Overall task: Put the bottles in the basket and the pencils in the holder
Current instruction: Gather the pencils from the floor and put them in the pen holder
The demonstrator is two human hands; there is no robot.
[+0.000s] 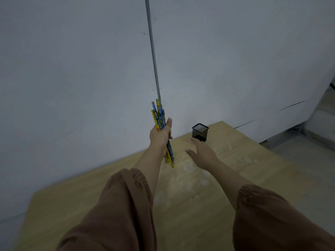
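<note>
My left hand (160, 135) is closed around a bundle of several yellow and blue patterned pencils (159, 116), held nearly upright above the wooden table (199, 196). A black mesh pencil holder (200, 132) stands upright near the table's far corner, by the wall. My right hand (201, 153) hovers palm down with fingers spread, just in front of the holder and holding nothing. No bottles or basket are in view.
A grey wall (72, 69) runs along the table's far edge, with a thin metal pipe (153, 51) running up it behind the pencils. The table's right edge drops to a light floor (308, 160). Brown sleeves cover both forearms.
</note>
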